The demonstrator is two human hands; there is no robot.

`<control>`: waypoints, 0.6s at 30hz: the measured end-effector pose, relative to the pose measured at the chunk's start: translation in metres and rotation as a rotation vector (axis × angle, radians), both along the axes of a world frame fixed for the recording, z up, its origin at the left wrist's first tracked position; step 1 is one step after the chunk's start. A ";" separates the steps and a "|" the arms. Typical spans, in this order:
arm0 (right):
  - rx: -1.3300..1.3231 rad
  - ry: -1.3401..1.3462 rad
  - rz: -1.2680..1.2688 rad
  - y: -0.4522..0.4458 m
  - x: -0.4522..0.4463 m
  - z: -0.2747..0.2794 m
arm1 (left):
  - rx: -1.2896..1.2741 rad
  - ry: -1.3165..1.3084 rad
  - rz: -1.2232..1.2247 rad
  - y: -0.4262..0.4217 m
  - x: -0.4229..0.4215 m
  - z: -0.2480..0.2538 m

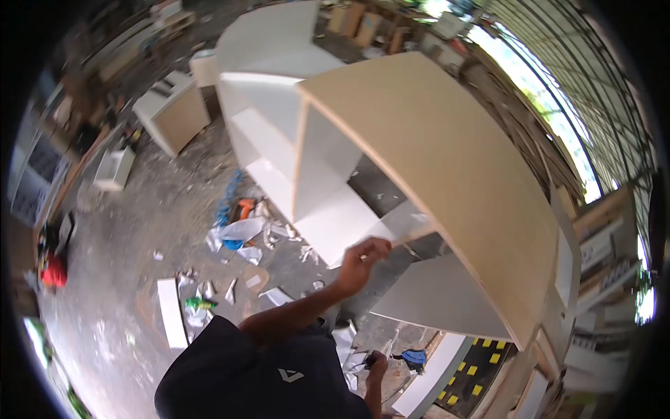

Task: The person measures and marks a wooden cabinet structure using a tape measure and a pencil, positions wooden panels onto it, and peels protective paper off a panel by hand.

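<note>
My left hand point(363, 264) reaches out with its fingers curled together at the open side of a large cabinet. The fingertips meet a pale, narrow edge point(413, 235) there; I cannot tell if it is a loose strip or the edge of a board. The cabinet has a light wood-coloured panel point(433, 153) facing up and white boards point(335, 223) inside. Lower down, near my body, my right hand point(377, 366) is closed around a small black object point(368, 362) whose kind I cannot make out.
Scraps, plastic wrap point(244, 229) and an orange tool point(246, 207) litter the floor. A white board strip point(172, 313) lies at left. Other cabinets point(174, 112) stand beyond. A black mat with yellow squares point(477, 370) and stacked boards point(600, 244) are at right.
</note>
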State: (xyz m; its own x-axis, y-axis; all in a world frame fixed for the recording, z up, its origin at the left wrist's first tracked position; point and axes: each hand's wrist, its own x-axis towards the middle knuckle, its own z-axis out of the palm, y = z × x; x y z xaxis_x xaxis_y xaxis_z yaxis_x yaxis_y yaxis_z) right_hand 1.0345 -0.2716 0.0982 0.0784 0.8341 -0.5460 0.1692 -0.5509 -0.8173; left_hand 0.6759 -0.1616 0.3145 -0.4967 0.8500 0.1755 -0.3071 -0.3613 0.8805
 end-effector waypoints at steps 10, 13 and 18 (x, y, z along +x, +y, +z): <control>0.362 -0.583 1.185 -0.084 -0.009 -0.051 | -0.185 1.174 -1.204 -0.080 0.070 -0.208; 0.331 -0.564 1.192 -0.067 -0.025 -0.047 | -0.216 1.118 -1.160 -0.091 0.041 -0.244; 0.373 -0.558 1.212 -0.030 -0.058 -0.059 | -0.396 0.933 -0.691 -0.075 -0.077 -0.222</control>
State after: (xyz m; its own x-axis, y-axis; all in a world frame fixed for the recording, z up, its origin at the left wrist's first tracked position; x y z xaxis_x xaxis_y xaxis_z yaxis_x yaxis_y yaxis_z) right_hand 0.9768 -0.3011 0.0394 -0.6607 0.6261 -0.4141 0.7300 0.4074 -0.5488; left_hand 0.5989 -0.2363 0.0928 0.2578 0.9601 -0.1079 0.4792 -0.0301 0.8772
